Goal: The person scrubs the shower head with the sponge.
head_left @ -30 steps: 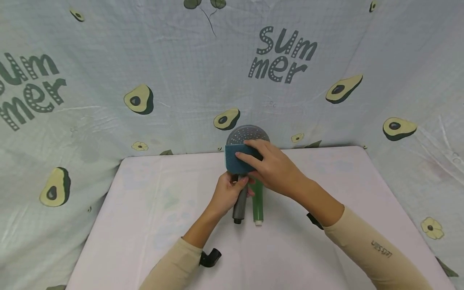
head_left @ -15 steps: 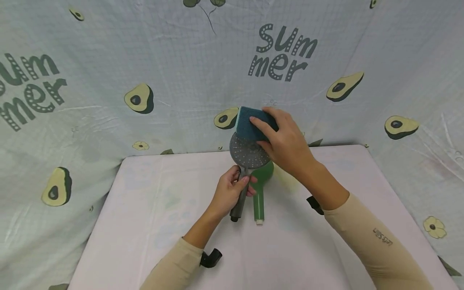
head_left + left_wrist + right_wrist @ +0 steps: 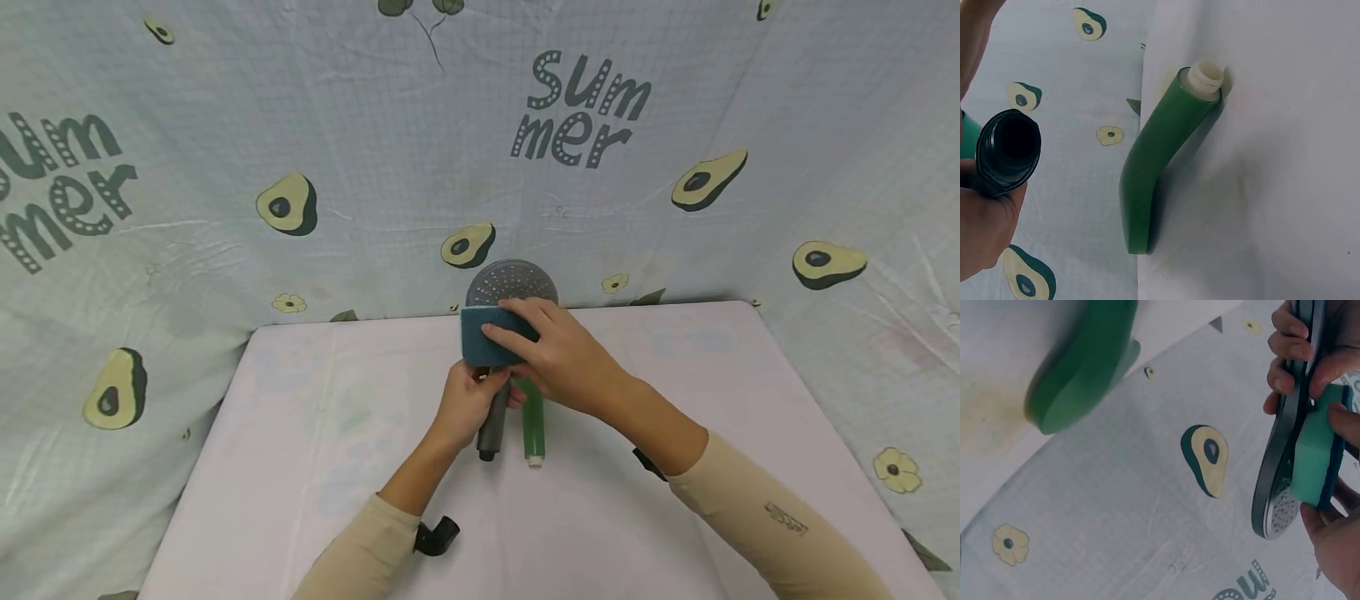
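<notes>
A grey shower head (image 3: pixel 512 279) is held upright by its handle in my left hand (image 3: pixel 465 404), above the table. My right hand (image 3: pixel 566 350) grips a sponge (image 3: pixel 487 336), dark blue on one side and light green on the other in the right wrist view. The sponge lies against the lower part of the perforated face and hides it in the head view. A green shower head (image 3: pixel 1157 144) with a white threaded end rests on the table just behind the hands, its upper part hidden in the head view.
The table (image 3: pixel 360 467) has a pale cloth cover. A printed curtain (image 3: pixel 375 167) with avocados hangs along its far edge. Black wrist mounts (image 3: pixel 437 536) show at both forearms.
Half a second ago the sponge was at the top of the grey shower head; now my right hand has brought it down to the lower face, near where it was one second ago.
</notes>
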